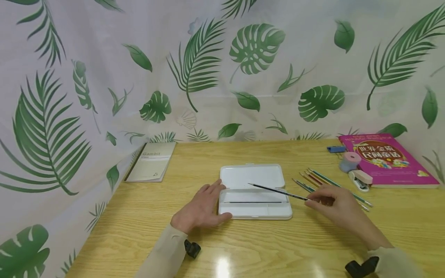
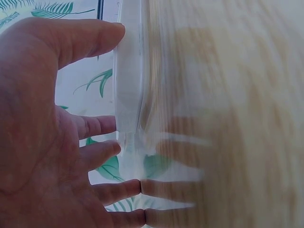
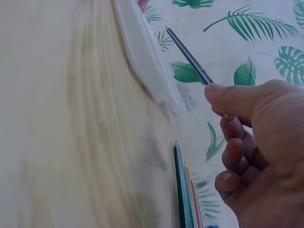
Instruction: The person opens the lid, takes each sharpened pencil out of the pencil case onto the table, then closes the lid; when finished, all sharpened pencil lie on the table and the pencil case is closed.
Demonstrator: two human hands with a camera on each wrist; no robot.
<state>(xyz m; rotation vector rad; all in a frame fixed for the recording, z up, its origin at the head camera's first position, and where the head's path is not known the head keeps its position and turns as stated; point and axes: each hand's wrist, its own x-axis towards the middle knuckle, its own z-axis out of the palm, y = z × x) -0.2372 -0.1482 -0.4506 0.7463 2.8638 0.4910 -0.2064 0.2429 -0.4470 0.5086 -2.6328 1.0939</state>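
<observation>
A white pencil case (image 1: 250, 211) lies with its lid (image 1: 252, 175) folded back on the table. One dark pencil (image 1: 257, 202) lies lengthwise inside it. At the case's left end rests my left hand (image 1: 201, 210), fingers spread and fairly straight; its thumb (image 2: 102, 40) touches the front side in the left wrist view. My right hand (image 1: 335, 206) pinches a second dark pencil (image 1: 281, 192) near its back end between thumb and fingers. That pencil slants over the case, its sharpened tip pointing left above the hinge area.
Several pencils (image 1: 314, 179) lie loose beyond my right hand. Farther right are a stapler (image 1: 360, 180), a pink-and-blue roll (image 1: 350, 161), a blue clip (image 1: 336, 149) and a pink book (image 1: 393, 160). A notebook (image 1: 151, 162) lies back left, before a leaf-patterned cloth (image 1: 208, 123).
</observation>
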